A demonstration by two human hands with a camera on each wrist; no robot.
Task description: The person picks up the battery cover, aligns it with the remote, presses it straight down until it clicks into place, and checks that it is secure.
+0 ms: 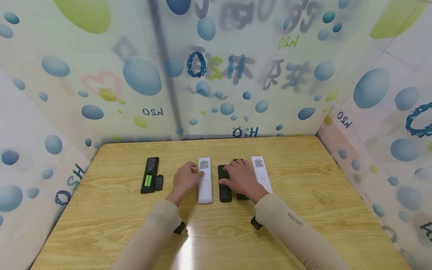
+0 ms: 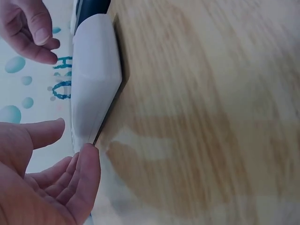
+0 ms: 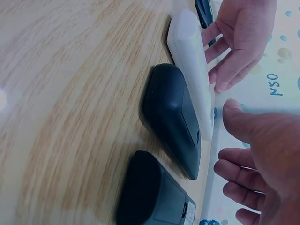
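Observation:
My left hand [image 1: 185, 177] is at the left side of a white remote control [image 1: 205, 189], its fingers loosely bent. In the left wrist view, the fingertips are right at the edge of that remote, with the thumb apart from them. Over two black remotes my right hand [image 1: 241, 175] hovers with fingers spread. One black remote [image 1: 225, 193] shows to the left of it; the other black remote [image 1: 242, 196] is mostly hidden beneath it. The right wrist view shows nothing between its thumb and fingers.
Further left lies a black remote [image 1: 152, 165] with its battery compartment uncovered and green batteries [image 1: 148, 180] inside. Its battery cover [image 1: 159, 183] lies alongside. A second white remote [image 1: 260, 170] is right of the right hand. The wooden table [image 1: 303, 225] meets patterned walls at its far edge.

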